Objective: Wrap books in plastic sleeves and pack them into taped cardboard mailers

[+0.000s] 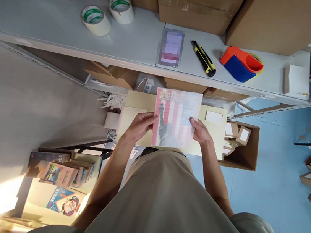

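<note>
I hold a thin book (176,118) with a red-and-white striped cover showing a statue, seemingly inside a clear sleeve. My left hand (140,125) grips its left edge, fingers curled over the cover. My right hand (200,132) grips its right edge, thumb on top. The book hovers over a flat cream cardboard sheet (213,134) lying below the shelf.
A grey shelf (55,21) carries two tape rolls (96,19), a phone (171,47), a yellow-black utility knife (203,58), a red-blue tape dispenser (241,64) and brown cartons (194,6). An open box (243,150) of small boxes sits right; stacked books (60,174) lie lower left.
</note>
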Tool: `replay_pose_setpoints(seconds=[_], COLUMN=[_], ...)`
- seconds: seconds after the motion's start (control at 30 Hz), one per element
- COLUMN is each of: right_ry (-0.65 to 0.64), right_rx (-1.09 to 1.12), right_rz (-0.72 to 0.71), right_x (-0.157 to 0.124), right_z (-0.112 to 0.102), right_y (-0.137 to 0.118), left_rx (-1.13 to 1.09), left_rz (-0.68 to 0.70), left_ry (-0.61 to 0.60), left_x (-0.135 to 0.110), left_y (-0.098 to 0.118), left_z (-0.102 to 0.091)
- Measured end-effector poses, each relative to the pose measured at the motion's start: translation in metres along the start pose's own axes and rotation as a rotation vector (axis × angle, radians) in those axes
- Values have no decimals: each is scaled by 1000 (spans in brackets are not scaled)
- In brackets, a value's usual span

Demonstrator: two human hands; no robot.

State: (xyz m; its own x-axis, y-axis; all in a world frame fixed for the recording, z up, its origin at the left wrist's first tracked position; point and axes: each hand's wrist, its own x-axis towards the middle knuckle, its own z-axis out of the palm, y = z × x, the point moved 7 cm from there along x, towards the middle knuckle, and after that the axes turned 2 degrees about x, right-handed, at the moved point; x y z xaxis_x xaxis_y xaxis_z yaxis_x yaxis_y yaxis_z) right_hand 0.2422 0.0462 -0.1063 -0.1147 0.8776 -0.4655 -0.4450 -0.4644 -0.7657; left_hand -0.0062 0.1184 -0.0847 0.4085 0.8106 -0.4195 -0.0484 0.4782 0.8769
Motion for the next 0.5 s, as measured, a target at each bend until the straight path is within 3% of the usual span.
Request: replay_pose_setpoints(seconds=[0.07,0.2,0.27,0.4,0.5], right_ry=[6,79,126,146,69], right_rx=[-8,-99,-143,-218,-205], right_rz=[-8,-35,-41,-55,-48], right_x=[2,14,22,33,34], right_z=[-2,-3,1,28,53], right_y=[-1,10,26,62,83], left_rx=[77,407,534,736,850], left_rz=[6,139,161,61,-36], left_ry=[44,281,268,143,220], left_x=[6,12,11,5,3], left_y=[-5,-18,-34,-72,-83], left_z=[-5,-9,8,45,30])
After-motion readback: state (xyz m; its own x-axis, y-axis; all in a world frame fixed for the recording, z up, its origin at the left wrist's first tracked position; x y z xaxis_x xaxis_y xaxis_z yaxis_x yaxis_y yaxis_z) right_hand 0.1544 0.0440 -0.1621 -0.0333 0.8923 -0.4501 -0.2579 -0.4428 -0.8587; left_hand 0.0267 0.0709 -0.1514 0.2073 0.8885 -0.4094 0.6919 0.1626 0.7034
